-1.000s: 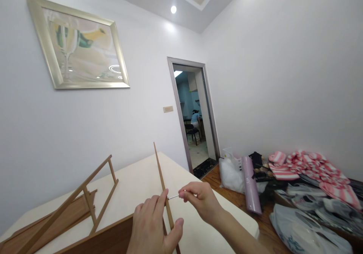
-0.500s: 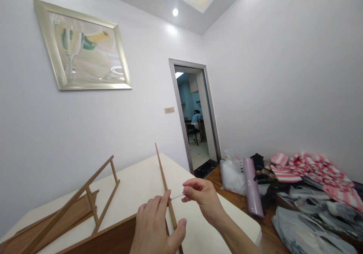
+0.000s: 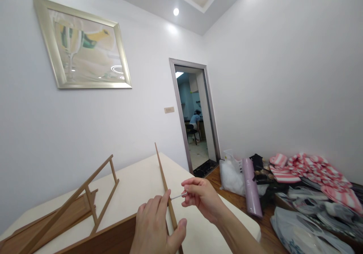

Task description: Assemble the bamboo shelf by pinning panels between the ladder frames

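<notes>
My left hand (image 3: 155, 223) is wrapped over a long, narrow wooden bar (image 3: 161, 167), fingers on its left and thumb on its right. Against that bar, at the left, sits a brown wooden panel (image 3: 113, 236), partly hidden by the hand. Between the thumb and fingers of my right hand (image 3: 202, 198) is a thin metal hex key (image 3: 178, 196). Its tip meets the bar's right side beside my left fingertips; the fastener there is too small to make out.
On the white table (image 3: 136, 178), a wooden ladder-like frame (image 3: 96, 193) leans at the left near a flat wooden board (image 3: 56, 220). Beyond the table's right edge, a purple roll (image 3: 252, 187), plastic bags (image 3: 300, 229) and striped cloth (image 3: 312, 169) lie on the floor. A person (image 3: 195, 120) is beyond the doorway.
My right hand has turned slightly around the hex key, and its bent end shows more clearly at the fingers. The left hand and bar stay in place.
</notes>
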Motion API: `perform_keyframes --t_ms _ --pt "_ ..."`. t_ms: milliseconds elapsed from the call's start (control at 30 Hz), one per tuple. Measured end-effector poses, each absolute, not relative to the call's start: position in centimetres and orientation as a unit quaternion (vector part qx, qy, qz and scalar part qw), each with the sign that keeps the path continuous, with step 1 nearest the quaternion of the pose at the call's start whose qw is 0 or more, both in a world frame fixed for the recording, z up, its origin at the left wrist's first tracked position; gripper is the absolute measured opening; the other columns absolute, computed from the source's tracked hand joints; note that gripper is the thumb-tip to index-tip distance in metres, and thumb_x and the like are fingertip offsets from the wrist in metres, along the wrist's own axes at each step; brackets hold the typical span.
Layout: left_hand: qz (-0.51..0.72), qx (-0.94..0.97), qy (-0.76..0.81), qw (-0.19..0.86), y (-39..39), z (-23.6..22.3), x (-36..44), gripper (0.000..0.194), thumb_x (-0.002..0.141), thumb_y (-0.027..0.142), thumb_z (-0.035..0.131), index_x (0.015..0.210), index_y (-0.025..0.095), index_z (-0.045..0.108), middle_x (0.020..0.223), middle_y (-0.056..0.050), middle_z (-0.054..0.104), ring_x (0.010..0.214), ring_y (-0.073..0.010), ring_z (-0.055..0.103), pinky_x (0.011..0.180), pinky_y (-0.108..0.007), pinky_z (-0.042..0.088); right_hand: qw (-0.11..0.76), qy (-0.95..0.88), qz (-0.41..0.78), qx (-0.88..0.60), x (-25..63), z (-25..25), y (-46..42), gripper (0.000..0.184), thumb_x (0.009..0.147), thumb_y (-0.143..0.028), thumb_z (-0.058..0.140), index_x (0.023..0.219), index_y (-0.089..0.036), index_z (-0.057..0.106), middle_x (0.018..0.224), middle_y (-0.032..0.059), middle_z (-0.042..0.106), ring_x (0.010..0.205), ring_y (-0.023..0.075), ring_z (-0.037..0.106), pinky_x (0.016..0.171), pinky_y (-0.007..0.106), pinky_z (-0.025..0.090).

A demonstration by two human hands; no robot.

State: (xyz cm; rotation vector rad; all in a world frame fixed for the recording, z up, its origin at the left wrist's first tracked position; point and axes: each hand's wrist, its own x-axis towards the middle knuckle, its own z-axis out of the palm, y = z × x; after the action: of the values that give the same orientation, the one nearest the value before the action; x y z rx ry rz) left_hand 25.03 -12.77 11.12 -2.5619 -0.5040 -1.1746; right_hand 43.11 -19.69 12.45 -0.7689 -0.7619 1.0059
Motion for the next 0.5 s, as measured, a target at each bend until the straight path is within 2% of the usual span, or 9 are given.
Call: perform_keyframes --t_ms 267,367,500 --pt "-0.406 -0.888 -0.194 0.099 -13.0 10.7 25.3 0.053 0.086 0.045 0.054 0.129 0.014 0.05 0.099 -0.01 0.066 0.088 -0.0261 0.061 0.078 -0.041 0.041 0.759 -0.304 0.488 -0.305 42.2 11.8 -20.5 0.034 0.067 -0.028 0.086 0.091 -0.009 0.07 0.082 0.0072 0.072 0.066 0.0096 0.066 0.075 0.027 0.057" --pt "-0.407 -0.888 -0.196 0.092 -13.0 10.6 25.4 0.054 0.086 0.045 0.055 0.13 0.015 0.05 0.1 -0.01 0.065 0.089 -0.0263 0.06 0.079 -0.042 0.04 0.77 -0.304 0.481 -0.291 41.9 11.7 -21.0 0.04 0.064 -0.024 0.088 0.096 -0.009 0.071 0.088 0.0095 0.074 0.071 0.0122 0.068 0.079 0.028 0.055" --pt "-0.403 -0.889 -0.198 0.09 -13.1 10.7 25.4 0.054 0.085 0.043 0.056 0.13 0.014 0.05 0.099 -0.01 0.065 0.089 -0.0264 0.06 0.079 -0.042 0.039 0.778 -0.314 0.466 -0.281 41.6 11.4 -20.9 0.04 0.063 -0.025 0.089 0.096 -0.01 0.072 0.086 0.009 0.074 0.069 0.0125 0.068 0.081 0.031 0.054"
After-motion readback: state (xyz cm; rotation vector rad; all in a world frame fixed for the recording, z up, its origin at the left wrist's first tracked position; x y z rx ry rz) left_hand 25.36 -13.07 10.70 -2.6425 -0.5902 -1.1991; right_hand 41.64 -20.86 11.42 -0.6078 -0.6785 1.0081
